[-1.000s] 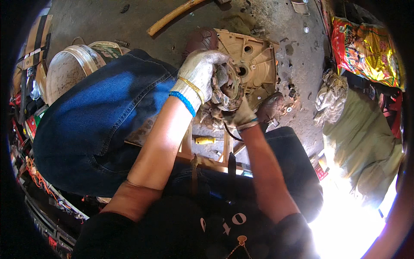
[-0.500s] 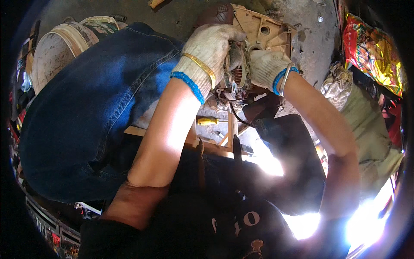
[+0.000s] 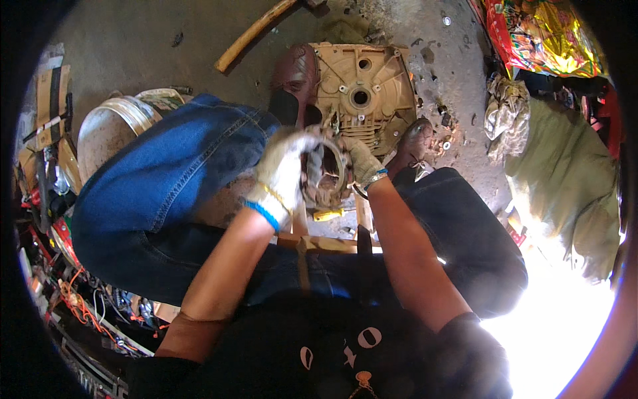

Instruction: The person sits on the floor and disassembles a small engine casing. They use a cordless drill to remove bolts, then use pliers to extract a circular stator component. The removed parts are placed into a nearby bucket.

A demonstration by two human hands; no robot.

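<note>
My left hand (image 3: 282, 173), in a dirty white glove with a blue cuff, grips the left side of a grimy round metal part (image 3: 327, 178) held above my lap. My right hand (image 3: 362, 163), also gloved, holds the same part from its right side. Just beyond them a tan engine casing (image 3: 362, 90) with a central hole lies flat on the concrete floor, between my brown shoes (image 3: 296, 83). A small yellow-handled tool (image 3: 327, 215) lies on the ground under my hands.
A white bucket (image 3: 109, 136) stands at the left by my jeans-clad knee. A wooden stick (image 3: 256, 33) lies at the top. A crumpled rag (image 3: 506, 113), an olive cloth (image 3: 565, 186) and a colourful foil bag (image 3: 541, 36) lie at the right. Tools and wires clutter the left edge.
Both hands have come down and toward me with the round part, away from the casing. The casing's face now shows in full.
</note>
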